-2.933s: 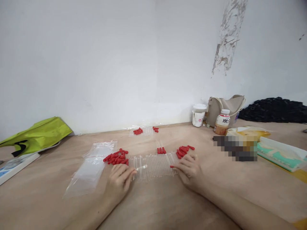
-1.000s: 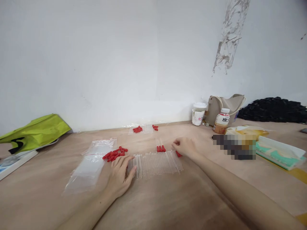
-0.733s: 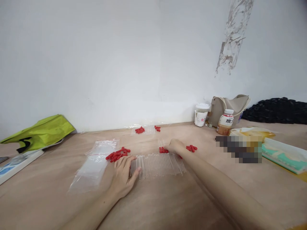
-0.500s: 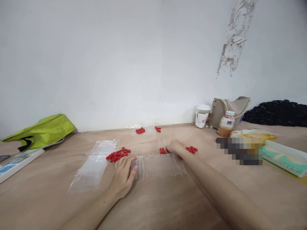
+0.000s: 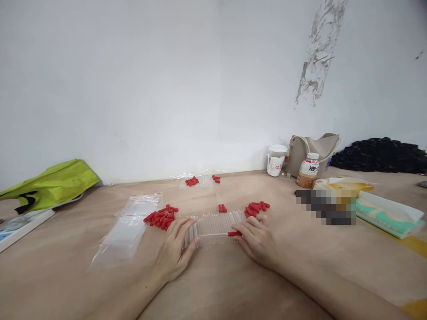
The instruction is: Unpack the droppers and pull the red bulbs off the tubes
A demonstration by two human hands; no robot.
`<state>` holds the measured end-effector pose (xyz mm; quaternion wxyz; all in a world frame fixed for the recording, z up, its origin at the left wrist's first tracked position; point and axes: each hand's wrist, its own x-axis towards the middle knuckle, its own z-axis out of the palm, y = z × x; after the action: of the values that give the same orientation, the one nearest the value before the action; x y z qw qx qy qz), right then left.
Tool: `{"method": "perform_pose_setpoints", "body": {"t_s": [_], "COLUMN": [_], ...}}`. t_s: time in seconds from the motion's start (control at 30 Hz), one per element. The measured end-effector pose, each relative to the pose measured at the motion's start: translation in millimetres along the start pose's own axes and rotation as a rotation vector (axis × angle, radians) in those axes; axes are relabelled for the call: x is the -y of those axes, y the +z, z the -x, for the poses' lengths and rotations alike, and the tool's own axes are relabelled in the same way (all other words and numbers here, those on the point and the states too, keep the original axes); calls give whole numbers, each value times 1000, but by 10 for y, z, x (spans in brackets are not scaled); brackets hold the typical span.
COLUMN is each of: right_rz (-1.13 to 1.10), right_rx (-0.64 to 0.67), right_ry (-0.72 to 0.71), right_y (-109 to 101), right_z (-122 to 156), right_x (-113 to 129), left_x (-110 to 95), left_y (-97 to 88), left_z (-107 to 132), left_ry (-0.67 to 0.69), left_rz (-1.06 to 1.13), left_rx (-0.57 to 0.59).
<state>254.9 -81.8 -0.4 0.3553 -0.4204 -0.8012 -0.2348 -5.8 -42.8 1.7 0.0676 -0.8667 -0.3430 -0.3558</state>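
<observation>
A row of clear glass tubes point(image 5: 215, 224) lies side by side on the brown table point(image 5: 213, 289). My left hand point(image 5: 175, 251) rests at the row's left end, fingers curled over the outer tubes. At the right end my right hand point(image 5: 256, 240) pinches a red rubber cap point(image 5: 234, 233) by its tip, over the tubes. Several loose red caps lie in a pile point(image 5: 162, 216) behind my left hand and in another pile point(image 5: 256, 208) behind my right hand. Two capped tubes point(image 5: 222, 207) lie just behind the row.
Clear zip bags point(image 5: 128, 231) lie left of the tubes. More red caps on plastic point(image 5: 196, 181) sit near the wall. A green bag point(image 5: 50, 184) is far left; a cup point(image 5: 276, 160), a bottle point(image 5: 308, 170), a beige bag point(image 5: 315, 151) and packets point(image 5: 387, 213) stand right.
My right hand reached back to the capped tubes behind the row, then came back to the row's right end with a red cap. One fewer capped tube lies there. My left hand stayed put.
</observation>
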Motion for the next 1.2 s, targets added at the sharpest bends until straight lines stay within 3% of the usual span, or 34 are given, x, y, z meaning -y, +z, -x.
{"method": "perform_pose_setpoints", "body": {"t_s": [0.2,0.4,0.63,0.83,1.0,1.13,1.2], "right_rz": [-73,-82,-86,-101,-116,-118,-135], "right_rx": [-39,-30,-15,-33,-34,-108,-139], "right_ry": [-103,-150,-161,-181,-174,-25,91], "right_y": [46,81,101,102,63,-32,-67], "right_z": [3,20,22,48,91,105,96], "right_x": [128,209,181,183,133,-107,-277], "left_x": [-142,-259,-267,-305,-245,0,109], "left_y": [0,44,17,41,25,-3,14], "left_z": [-35,-58,-21,-34,-31,-1,-2], "left_ry": [277,370,328,345,355,217,117], "left_rz": [-66,-74,-88,-4,41,23,2], "left_rx": [-10,-31,-51,-152,-132,-223,-214]}}
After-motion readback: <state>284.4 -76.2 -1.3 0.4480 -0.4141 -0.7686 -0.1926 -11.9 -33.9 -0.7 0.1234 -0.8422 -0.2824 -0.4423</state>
